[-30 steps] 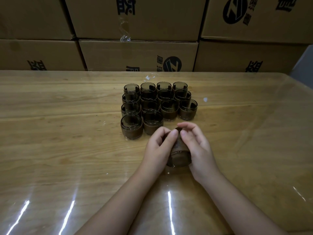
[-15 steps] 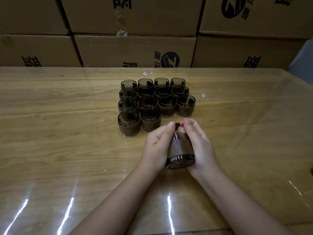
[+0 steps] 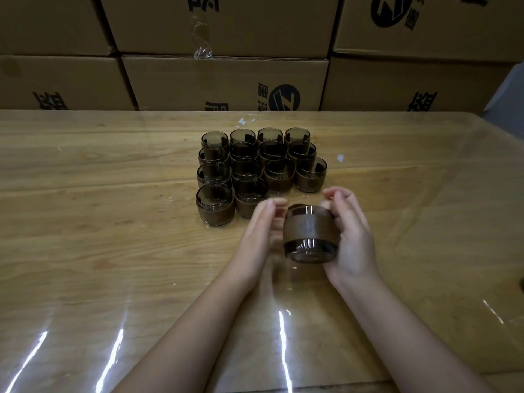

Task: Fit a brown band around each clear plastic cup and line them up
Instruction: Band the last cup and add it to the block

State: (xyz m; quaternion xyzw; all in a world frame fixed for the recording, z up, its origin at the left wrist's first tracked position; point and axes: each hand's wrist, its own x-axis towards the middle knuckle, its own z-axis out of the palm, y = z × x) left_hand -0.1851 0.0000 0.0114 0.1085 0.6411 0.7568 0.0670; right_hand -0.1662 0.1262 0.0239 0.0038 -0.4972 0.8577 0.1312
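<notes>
A clear smoky cup (image 3: 309, 233) with a brown band around its middle is held upright just above the table. My right hand (image 3: 350, 236) grips its right side. My left hand (image 3: 261, 231) hovers at its left, blurred, fingers apart and a little off the cup. Behind them stand several banded cups (image 3: 261, 171) in tight rows; the nearest row holds two cups at the left, with the front left cup (image 3: 215, 205) closest to me.
The wooden table (image 3: 85, 251) has a glossy clear cover with light streaks. Stacked cardboard boxes (image 3: 224, 80) wall off the far edge. Small white scraps (image 3: 340, 158) lie right of the cups and behind them.
The cup has turned from tilted to upright and moved slightly right. My left hand has come off it and opened; the band now sits around the cup's middle.
</notes>
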